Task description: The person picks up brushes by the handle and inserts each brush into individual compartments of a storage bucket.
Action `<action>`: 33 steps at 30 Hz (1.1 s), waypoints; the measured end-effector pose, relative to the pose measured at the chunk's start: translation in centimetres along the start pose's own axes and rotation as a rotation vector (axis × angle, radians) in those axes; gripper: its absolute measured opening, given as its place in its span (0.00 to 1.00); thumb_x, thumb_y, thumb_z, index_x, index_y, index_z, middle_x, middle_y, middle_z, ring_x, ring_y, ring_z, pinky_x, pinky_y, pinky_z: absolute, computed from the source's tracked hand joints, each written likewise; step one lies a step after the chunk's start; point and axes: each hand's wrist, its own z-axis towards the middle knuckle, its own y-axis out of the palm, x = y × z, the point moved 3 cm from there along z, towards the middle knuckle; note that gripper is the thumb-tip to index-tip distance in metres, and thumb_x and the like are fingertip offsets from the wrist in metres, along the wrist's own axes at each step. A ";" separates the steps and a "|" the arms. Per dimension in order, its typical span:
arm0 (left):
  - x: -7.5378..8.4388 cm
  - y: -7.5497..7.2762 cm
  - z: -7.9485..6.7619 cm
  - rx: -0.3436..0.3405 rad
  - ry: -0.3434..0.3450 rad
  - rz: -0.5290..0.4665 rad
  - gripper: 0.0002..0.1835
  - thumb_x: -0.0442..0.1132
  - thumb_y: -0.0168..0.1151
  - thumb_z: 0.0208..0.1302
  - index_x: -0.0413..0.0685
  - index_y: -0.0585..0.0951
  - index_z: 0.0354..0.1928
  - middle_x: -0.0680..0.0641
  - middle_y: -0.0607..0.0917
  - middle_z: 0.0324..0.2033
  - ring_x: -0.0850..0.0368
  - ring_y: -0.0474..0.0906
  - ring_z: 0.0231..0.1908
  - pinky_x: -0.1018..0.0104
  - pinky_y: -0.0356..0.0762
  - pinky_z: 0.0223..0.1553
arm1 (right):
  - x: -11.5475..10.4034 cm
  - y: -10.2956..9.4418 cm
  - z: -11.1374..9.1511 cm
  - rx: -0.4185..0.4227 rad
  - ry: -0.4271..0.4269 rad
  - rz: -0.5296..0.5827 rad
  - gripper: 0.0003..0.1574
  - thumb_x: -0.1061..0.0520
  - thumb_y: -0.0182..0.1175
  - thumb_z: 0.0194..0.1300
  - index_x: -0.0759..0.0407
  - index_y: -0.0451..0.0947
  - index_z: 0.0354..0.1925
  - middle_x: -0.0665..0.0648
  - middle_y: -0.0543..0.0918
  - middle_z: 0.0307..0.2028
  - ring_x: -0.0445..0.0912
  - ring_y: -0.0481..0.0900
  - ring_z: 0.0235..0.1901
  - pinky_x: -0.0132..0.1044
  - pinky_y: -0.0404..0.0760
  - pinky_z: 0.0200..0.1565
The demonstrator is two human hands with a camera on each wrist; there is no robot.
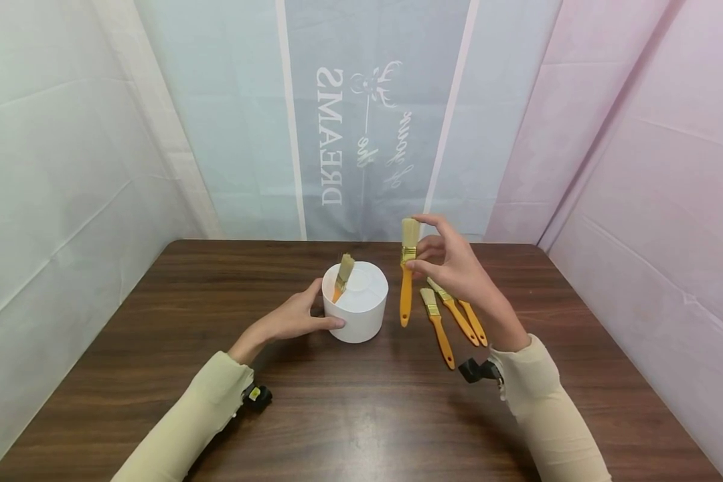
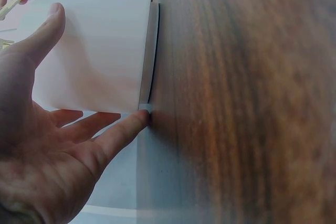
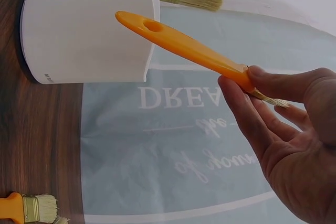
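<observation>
The left hand [image 1: 295, 314] is gripping a white container [image 1: 361, 327], its thumb lying on the near wall; the left wrist view is showing fingertips reaching along another side down to the lower edge, which the head view is hiding. The right hand [image 1: 458, 264] is pinching a paintbrush [image 1: 406, 288] between thumb and fingers at the neck of its orange handle, holding it bristles up beside the container, with the forefinger extending to the bristle end. The right wrist view is revealing small dark marking [image 3: 48, 78] low on the container's wall. Just beyond the left thumb, a second brush [image 1: 345, 273] is leaning inside the container, bristles rising above the rim; its handle's lower part is staying out of sight in every view. Below the right hand, three loose brushes [image 1: 438, 328] are lying on the brown counter [image 1: 349, 415], one partly hidden by the forearm. Beyond both hands, a blue-grey cloth [image 1: 367, 33] is hanging, bearing reversed "DREAMS" lettering [image 1: 331, 136].
</observation>
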 end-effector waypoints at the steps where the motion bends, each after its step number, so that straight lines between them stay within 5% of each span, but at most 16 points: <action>1: 0.0 0.0 0.0 0.001 0.000 0.002 0.60 0.64 0.73 0.59 0.55 0.47 0.83 0.45 0.67 0.77 0.46 0.63 0.77 0.39 0.64 0.73 | 0.0 0.1 0.0 0.003 -0.001 0.001 0.49 0.69 0.69 0.64 0.53 0.60 0.77 0.65 0.83 0.38 0.60 0.87 0.35 0.42 0.89 0.36; 6: -0.2 -0.1 0.0 0.003 0.013 0.008 0.59 0.64 0.72 0.60 0.54 0.47 0.83 0.44 0.68 0.76 0.46 0.64 0.76 0.38 0.66 0.72 | -0.3 0.2 0.0 0.027 -0.013 -0.016 0.49 0.67 0.71 0.64 0.51 0.61 0.76 0.63 0.84 0.38 0.57 0.88 0.34 0.44 0.89 0.38; 12: -0.1 0.0 0.0 0.002 0.009 0.003 0.59 0.64 0.72 0.60 0.56 0.47 0.83 0.46 0.67 0.76 0.47 0.64 0.76 0.39 0.65 0.73 | -0.5 0.4 0.0 0.067 -0.031 -0.062 0.50 0.65 0.72 0.63 0.50 0.61 0.77 0.60 0.86 0.37 0.45 0.87 0.32 0.36 0.87 0.40; 25: -0.1 0.1 0.1 0.002 -0.005 0.006 0.60 0.64 0.73 0.59 0.55 0.47 0.83 0.45 0.67 0.76 0.47 0.64 0.76 0.39 0.64 0.73 | -0.7 1.0 0.0 0.145 -0.082 0.023 0.51 0.70 0.70 0.63 0.54 0.59 0.77 0.65 0.86 0.38 0.57 0.88 0.34 0.41 0.89 0.38; 33: -0.1 0.0 0.2 0.000 -0.014 0.009 0.61 0.65 0.72 0.59 0.55 0.46 0.83 0.45 0.64 0.78 0.46 0.61 0.78 0.38 0.63 0.74 | -0.7 1.3 0.1 0.208 -0.112 0.121 0.50 0.72 0.70 0.61 0.55 0.61 0.75 0.67 0.86 0.37 0.46 0.88 0.32 0.39 0.89 0.38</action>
